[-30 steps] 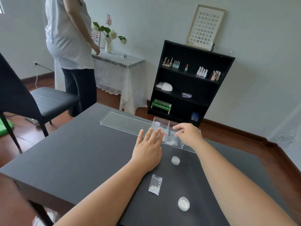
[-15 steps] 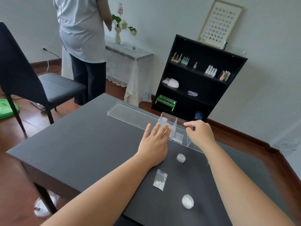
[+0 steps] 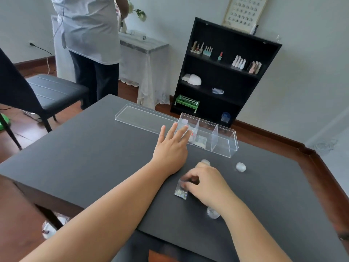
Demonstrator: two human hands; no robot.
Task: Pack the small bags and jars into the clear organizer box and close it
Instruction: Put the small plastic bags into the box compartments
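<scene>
The clear organizer box stands open on the dark table, split into three compartments, with small bags in the left and middle ones. Its clear lid lies flat to the left. My left hand rests flat on the table, fingers spread, tips against the box's left end. My right hand pinches the top of a small clear bag of glittery bits that still lies on the table. Three small round jars are out: one just beyond my right hand, one to the right, one partly under my wrist.
The dark table ends close on my side. A person stands beyond the table's far left corner beside a black chair. A black shelf stands against the far wall.
My right hand has left the organizer box, come back toward me and taken hold of the small bag's top. My left hand has stayed by the box. The view has shifted left.
</scene>
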